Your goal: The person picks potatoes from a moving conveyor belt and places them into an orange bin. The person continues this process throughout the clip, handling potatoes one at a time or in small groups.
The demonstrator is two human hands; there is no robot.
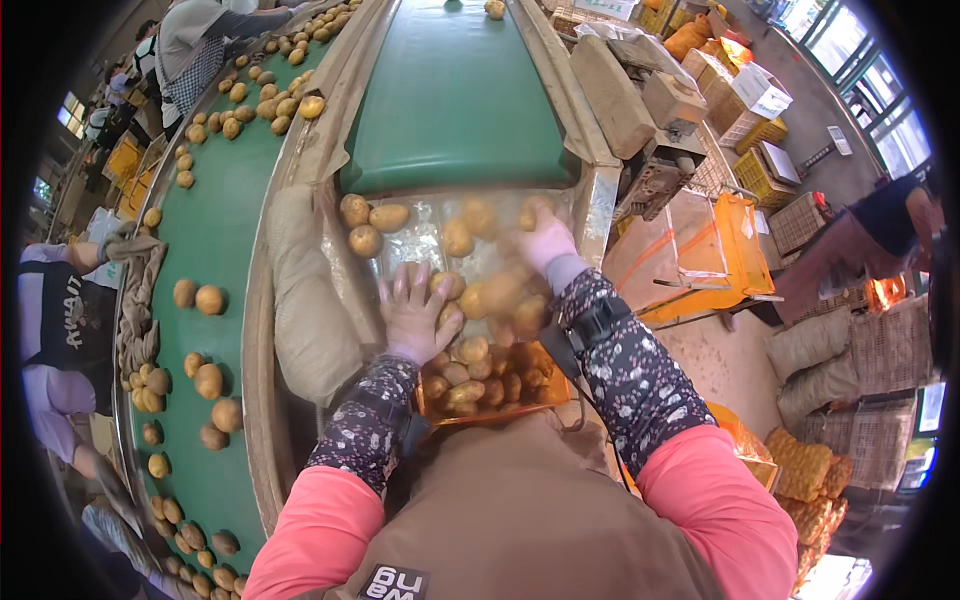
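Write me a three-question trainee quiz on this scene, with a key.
1. True or false: the left hand is clenched in a fist.

2. Multiple choice: which hand is nearer the lower end of the central green belt?
A) the left hand
B) the right hand

3. Fill in the blank: just above the brown apron, potatoes lie in an ____ container.

Key:
1. False; it is spread open.
2. B.
3. Orange.
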